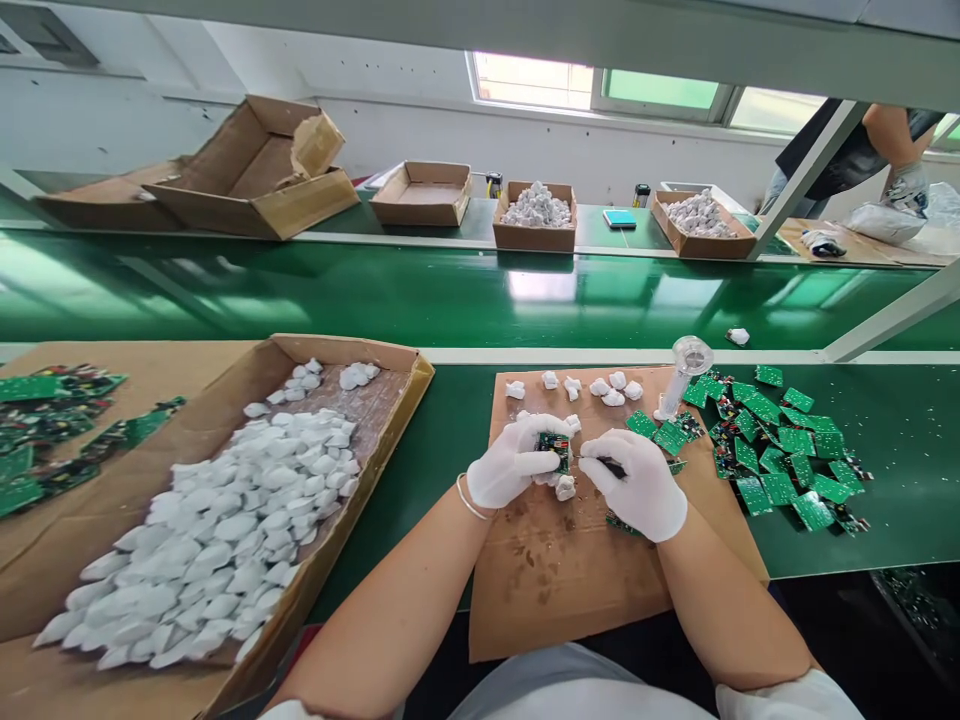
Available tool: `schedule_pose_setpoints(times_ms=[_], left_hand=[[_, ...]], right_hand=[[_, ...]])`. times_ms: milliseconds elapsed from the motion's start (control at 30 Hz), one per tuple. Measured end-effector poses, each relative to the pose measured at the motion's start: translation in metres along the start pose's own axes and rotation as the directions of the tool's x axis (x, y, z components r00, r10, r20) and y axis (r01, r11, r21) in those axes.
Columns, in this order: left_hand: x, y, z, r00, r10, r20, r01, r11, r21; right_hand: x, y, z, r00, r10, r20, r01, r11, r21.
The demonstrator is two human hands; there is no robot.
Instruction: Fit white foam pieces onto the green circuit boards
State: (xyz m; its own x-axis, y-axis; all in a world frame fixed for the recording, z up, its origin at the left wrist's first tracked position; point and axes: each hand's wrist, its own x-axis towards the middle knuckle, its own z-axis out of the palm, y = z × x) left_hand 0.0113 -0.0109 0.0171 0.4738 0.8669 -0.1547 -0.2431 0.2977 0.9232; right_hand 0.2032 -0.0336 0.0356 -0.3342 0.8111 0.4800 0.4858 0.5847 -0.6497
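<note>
My left hand (514, 464), in a white glove, is closed around a small green circuit board (553, 447) carrying dark components. Facing it, my gloved right hand (637, 482) pinches a slim dark tool (613, 466) whose tip points at the board; its exact kind is unclear. White lumps (565, 487) lie just below and beside my left hand, some partly hidden by it. Both hands are over a brown cardboard sheet (547, 590). More circuit boards (670, 437) lie beyond my right hand, and another is partly covered by it.
At left, a cardboard tray (390, 440) holds a heap of white pieces (217, 530). Loose boards (795, 440) are piled at right, near a clear plastic stand (679, 375). Behind runs a green belt (420, 290), with boxes (534, 238) and a person (847, 150) beyond.
</note>
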Motion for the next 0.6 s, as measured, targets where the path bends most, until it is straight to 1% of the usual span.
schedule_pose_setpoints(times_ms=[33, 67, 100, 133, 233, 333, 467, 533, 600], left_hand=[[0.0, 0.0, 0.0, 1.0, 0.016, -0.002, -0.016, 1.0, 0.004], [0.0, 0.0, -0.001, 0.999, 0.032, -0.002, -0.032, 0.999, 0.004], [0.0, 0.0, -0.001, 0.999, 0.044, -0.001, -0.044, 0.999, 0.0], [0.0, 0.0, -0.002, 0.999, 0.05, 0.001, -0.05, 0.999, -0.007], [0.0, 0.0, -0.002, 0.998, 0.059, 0.001, -0.059, 0.998, -0.027], [0.0, 0.0, -0.004, 0.998, 0.063, 0.001, -0.063, 0.997, -0.033], [-0.001, -0.001, -0.005, 0.997, 0.074, 0.024, -0.074, 0.997, 0.018], [-0.001, -0.001, -0.005, 0.995, 0.087, 0.042, -0.089, 0.995, 0.041], [-0.001, -0.001, -0.005, 0.994, 0.1, 0.051, -0.103, 0.993, 0.055]], right_hand=[[0.0, 0.0, 0.0, 0.993, 0.099, 0.061, -0.103, 0.992, 0.078], [0.0, 0.0, 0.001, 0.975, 0.183, 0.124, -0.201, 0.968, 0.154], [-0.001, 0.001, 0.001, 0.954, 0.243, 0.179, -0.279, 0.935, 0.219], [-0.001, 0.002, 0.002, 0.936, 0.279, 0.213, -0.331, 0.904, 0.271], [-0.002, 0.001, 0.003, 0.918, 0.307, 0.252, -0.381, 0.858, 0.344], [0.001, -0.004, -0.001, 0.899, 0.318, 0.301, -0.41, 0.852, 0.326], [0.004, -0.014, -0.007, 0.851, 0.36, 0.382, -0.482, 0.824, 0.299], [0.005, -0.016, -0.008, 0.836, 0.378, 0.397, -0.507, 0.81, 0.296], [0.005, -0.016, -0.008, 0.833, 0.379, 0.402, -0.506, 0.815, 0.281]])
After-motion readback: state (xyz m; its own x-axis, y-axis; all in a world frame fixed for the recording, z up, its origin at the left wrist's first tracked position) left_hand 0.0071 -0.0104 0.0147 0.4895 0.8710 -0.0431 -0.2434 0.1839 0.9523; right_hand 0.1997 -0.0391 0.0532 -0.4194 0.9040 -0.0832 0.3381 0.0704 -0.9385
